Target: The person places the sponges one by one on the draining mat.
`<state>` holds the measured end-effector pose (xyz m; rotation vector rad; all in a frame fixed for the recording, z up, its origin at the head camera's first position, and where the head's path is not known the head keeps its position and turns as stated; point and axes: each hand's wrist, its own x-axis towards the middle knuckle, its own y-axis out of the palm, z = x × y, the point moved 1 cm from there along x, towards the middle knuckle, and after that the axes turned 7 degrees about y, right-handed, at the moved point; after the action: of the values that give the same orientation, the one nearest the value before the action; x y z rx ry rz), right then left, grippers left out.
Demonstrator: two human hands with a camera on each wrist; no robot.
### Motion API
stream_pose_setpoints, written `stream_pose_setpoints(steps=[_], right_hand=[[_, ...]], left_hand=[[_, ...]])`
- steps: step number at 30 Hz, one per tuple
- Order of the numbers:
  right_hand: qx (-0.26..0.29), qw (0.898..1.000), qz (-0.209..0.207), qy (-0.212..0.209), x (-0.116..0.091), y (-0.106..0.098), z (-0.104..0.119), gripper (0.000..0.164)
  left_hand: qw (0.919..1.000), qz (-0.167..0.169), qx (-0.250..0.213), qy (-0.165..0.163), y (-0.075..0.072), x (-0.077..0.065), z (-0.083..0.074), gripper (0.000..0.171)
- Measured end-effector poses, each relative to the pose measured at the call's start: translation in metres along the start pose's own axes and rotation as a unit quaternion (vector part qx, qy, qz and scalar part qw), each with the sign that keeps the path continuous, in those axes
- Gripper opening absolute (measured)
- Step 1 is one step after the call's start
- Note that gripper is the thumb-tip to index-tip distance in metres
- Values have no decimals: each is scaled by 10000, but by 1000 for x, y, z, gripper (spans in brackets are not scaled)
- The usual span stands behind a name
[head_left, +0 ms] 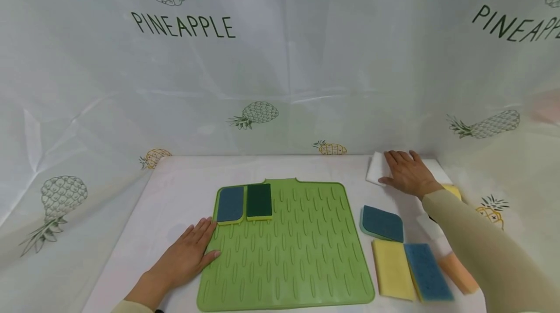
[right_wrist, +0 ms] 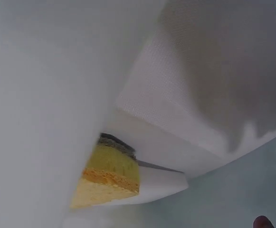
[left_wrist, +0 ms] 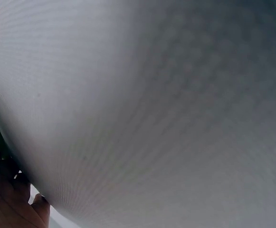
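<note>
A green ribbed mat (head_left: 288, 264) lies on the table. Near its back left corner sit a blue-topped sponge (head_left: 230, 203) and a dark green-topped sponge (head_left: 259, 201), side by side. My left hand (head_left: 185, 257) rests at the mat's left edge, fingers extended, thumb over the mat; in the left wrist view only part of the hand (left_wrist: 14, 204) shows. At the back right, my right hand (head_left: 407, 174) lies over a white block (head_left: 375, 169), fingers stretched out. More white (head_left: 437, 172) shows beyond that hand; whether it is the same piece, I cannot tell.
Right of the mat lie a teal sponge (head_left: 382, 224), a yellow sponge (head_left: 392, 269), a blue sponge (head_left: 428, 271) and an orange one (head_left: 458, 273). A yellow sponge with a dark layer (right_wrist: 111, 166) appears in the right wrist view. Pineapple-printed sheeting (head_left: 262, 70) walls the back.
</note>
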<state>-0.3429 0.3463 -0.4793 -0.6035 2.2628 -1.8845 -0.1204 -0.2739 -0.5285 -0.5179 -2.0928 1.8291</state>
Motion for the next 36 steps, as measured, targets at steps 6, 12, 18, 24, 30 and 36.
stream_pose_setpoints(steps=[6,12,18,24,30,36], right_hand=[[58,9997,-233,24,1,-1,7,91],[114,9972,-742,8,0,4,18,108],[78,9971,-730,205,1,3,26,110],[-71,9952,-974,113,7,-10,36,102],[-363,9938,-1033,-205,8,-23,52,99],[-479,9913,-1137,-451,9,-35,72,104]], left_hand=[[10000,-51,-34,-5,2,0,1,78],[9999,10,-100,0,-1,0,0,79],[9999,64,-151,-50,-1,0,0,79],[9998,74,-172,-46,0,0,-1,79],[9998,101,-173,-9,-4,0,-2,78],[9996,196,-195,-33,-7,1,-3,79]])
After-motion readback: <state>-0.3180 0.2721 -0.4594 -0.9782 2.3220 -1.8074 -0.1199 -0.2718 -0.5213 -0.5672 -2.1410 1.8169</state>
